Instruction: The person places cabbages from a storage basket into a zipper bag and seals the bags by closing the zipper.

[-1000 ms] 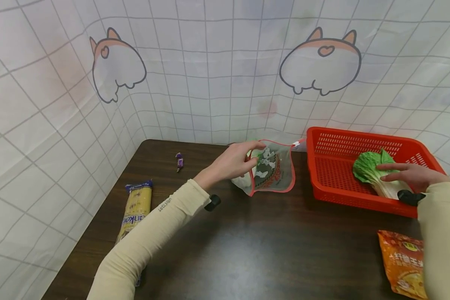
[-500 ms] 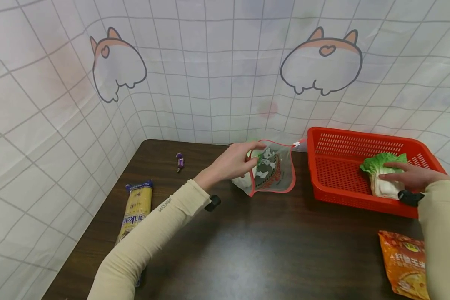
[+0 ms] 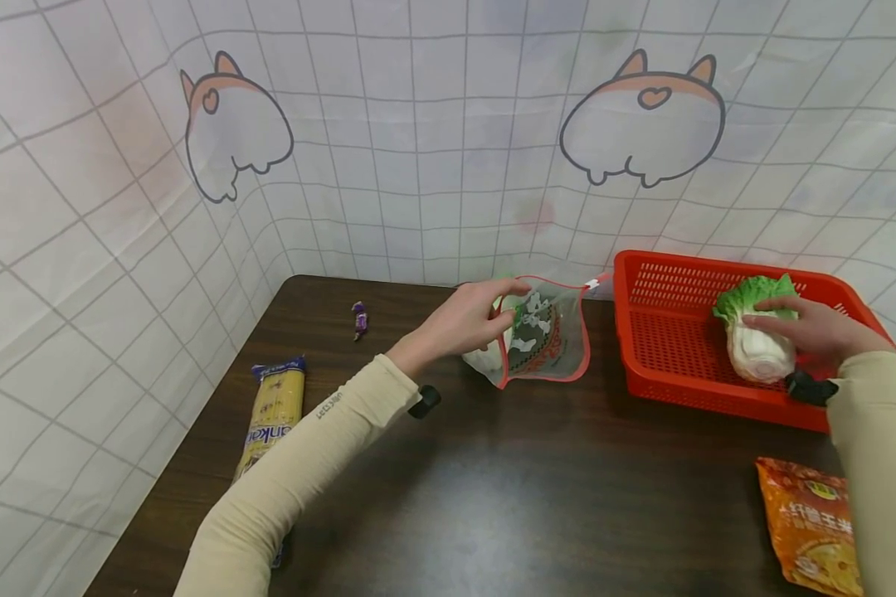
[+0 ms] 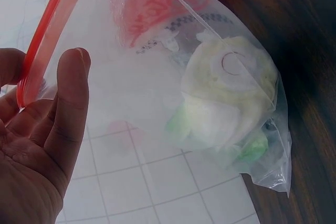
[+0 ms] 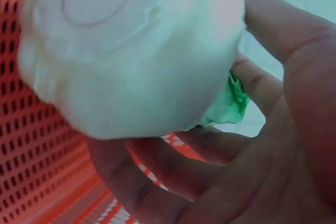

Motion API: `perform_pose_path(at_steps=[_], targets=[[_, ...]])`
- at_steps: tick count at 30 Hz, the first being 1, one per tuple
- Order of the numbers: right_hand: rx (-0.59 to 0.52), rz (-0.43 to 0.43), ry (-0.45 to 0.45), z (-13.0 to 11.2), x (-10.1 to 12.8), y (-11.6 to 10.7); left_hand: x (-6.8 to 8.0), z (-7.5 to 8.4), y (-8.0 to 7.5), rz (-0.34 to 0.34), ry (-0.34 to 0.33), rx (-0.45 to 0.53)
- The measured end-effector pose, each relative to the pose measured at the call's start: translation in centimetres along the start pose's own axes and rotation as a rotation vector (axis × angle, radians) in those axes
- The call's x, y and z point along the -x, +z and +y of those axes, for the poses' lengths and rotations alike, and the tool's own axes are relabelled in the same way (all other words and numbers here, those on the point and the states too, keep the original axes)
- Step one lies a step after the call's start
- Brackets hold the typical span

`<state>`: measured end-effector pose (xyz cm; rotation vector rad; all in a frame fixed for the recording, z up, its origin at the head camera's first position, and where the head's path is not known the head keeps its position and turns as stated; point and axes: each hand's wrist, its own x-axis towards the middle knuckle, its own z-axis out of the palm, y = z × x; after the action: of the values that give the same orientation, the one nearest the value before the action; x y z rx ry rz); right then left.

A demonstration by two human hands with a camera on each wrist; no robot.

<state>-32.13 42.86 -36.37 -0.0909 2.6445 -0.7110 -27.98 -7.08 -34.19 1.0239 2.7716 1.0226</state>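
My right hand [image 3: 825, 336] grips a napa cabbage [image 3: 760, 358] in the red plastic basket [image 3: 687, 396]. Its white base faces the front and its green leaves point to the back. In the right wrist view, thumb and fingers wrap the white base of the cabbage [image 5: 142, 77]. My left hand [image 3: 463, 322] holds the red-edged mouth of a clear zip bag [image 3: 556, 344] spread wide. Through the film of the bag [image 4: 121, 72], a second cabbage [image 4: 226, 98] shows in the left wrist view.
A small purple-wrapped candy [image 3: 360, 321] lies at the back left of the dark table [image 3: 508, 489]. A yellow noodle pack [image 3: 278, 402] lies partly under the left sleeve. An orange snack packet [image 3: 814, 531] sits front right, beside the right sleeve. A patterned curtain [image 3: 433, 149] hangs behind.
The cabbage in the basket has turned from slanting to nearly upright in view, and my right hand now grips it from the side and has lifted it slightly. The left hand has stayed put.
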Motion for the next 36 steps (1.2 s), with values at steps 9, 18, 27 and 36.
perform_pose_path(at_steps=[9, 18, 27, 36], targets=[[-0.083, 0.11, -0.096, -6.5, 1.9, 0.0, -0.1, -0.1, -0.1, 0.003, -0.01, 0.009], [-0.057, 0.194, -0.269, -12.9, 5.2, 1.7, -0.3, -0.1, -0.2, 0.01, -0.011, 0.008], [-0.073, 0.241, -0.354, -16.4, 7.2, 4.0, -0.2, -0.2, -0.1, 0.007, -0.002, 0.019], [-0.285, 0.249, -0.447, -17.9, 7.7, 6.4, -0.1, -0.4, -0.3, 0.008, -0.032, 0.061]])
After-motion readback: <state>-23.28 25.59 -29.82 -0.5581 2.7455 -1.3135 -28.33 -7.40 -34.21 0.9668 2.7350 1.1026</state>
